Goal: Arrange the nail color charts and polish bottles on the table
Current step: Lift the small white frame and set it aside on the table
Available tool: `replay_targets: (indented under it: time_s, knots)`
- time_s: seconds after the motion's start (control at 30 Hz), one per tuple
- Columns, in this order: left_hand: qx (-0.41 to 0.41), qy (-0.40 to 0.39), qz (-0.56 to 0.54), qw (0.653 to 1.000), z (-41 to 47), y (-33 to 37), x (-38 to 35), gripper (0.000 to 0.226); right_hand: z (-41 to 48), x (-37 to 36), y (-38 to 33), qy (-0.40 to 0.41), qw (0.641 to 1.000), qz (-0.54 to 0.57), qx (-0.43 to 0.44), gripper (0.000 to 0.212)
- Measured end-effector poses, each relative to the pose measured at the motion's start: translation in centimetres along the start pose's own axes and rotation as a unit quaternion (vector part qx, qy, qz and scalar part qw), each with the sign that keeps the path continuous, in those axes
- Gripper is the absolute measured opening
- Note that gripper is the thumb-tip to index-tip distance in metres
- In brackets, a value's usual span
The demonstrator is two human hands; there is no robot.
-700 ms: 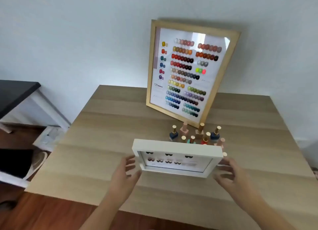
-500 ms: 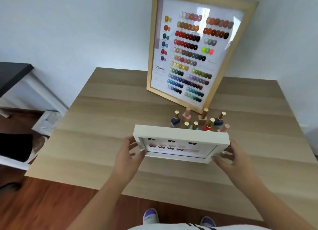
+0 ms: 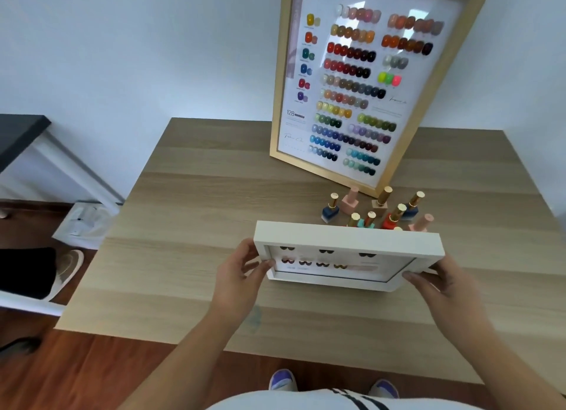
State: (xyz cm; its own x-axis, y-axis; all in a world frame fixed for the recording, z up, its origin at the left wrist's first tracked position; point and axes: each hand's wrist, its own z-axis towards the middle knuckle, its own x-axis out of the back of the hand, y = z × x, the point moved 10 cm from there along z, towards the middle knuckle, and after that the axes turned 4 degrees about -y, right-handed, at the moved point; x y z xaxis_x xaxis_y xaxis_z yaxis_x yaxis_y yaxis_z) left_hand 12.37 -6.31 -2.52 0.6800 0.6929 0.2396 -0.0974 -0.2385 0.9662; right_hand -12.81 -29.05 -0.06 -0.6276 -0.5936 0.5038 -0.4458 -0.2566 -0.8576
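Small chart [image 3: 349, 241] in a white frame, held betw. both hands over the table's [image 3: 183, 213] near-middle. L hand [image 3: 237, 276] grips its left end, thumb on the front rim, fingers curled round the side. R hand [image 3: 442, 287] grips the right end the same way. Chart tilts, face toward the viewer; can't tell if its lower edge touches the table. Just behind it stand bottles [image 3: 381, 209], the front ones partly hidden by the frame. Behind those, big chart [image 3: 352, 87] leans on the wall [image 3: 137, 57]. Dark desk [image 3: 18, 133] at far left.

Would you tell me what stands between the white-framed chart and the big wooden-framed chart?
The head view shows polish bottles clustered on the table behind the white-framed chart.
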Motion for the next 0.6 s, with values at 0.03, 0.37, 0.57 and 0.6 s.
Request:
replay_targets:
  time_s: [0.03, 0.37, 0.57, 0.6]
  knots:
    - [-0.003, 0.000, -0.005, 1.000, 0.1, 0.1, 0.7, 0.038, -0.1, -0.4, -0.5, -0.001, 1.000, 0.003, 0.003, 0.046]
    - [-0.001, 0.125, 0.036, 0.991, -2.7, 0.8, 11.3, 0.048, 2.4, -8.9, -7.8, -0.126, 0.989, 0.018, 0.077, 0.041]
    - [0.028, 0.191, 0.053, 0.980, -4.3, 0.6, 16.4, 0.046, 4.1, -13.4, -12.0, -0.171, 0.978, 0.025, 0.121, 0.039]
    - [0.031, 0.197, 0.053, 0.978, -4.3, 0.7, 17.1, 0.045, 4.4, -14.1, -12.6, -0.178, 0.976, 0.027, 0.123, 0.039]
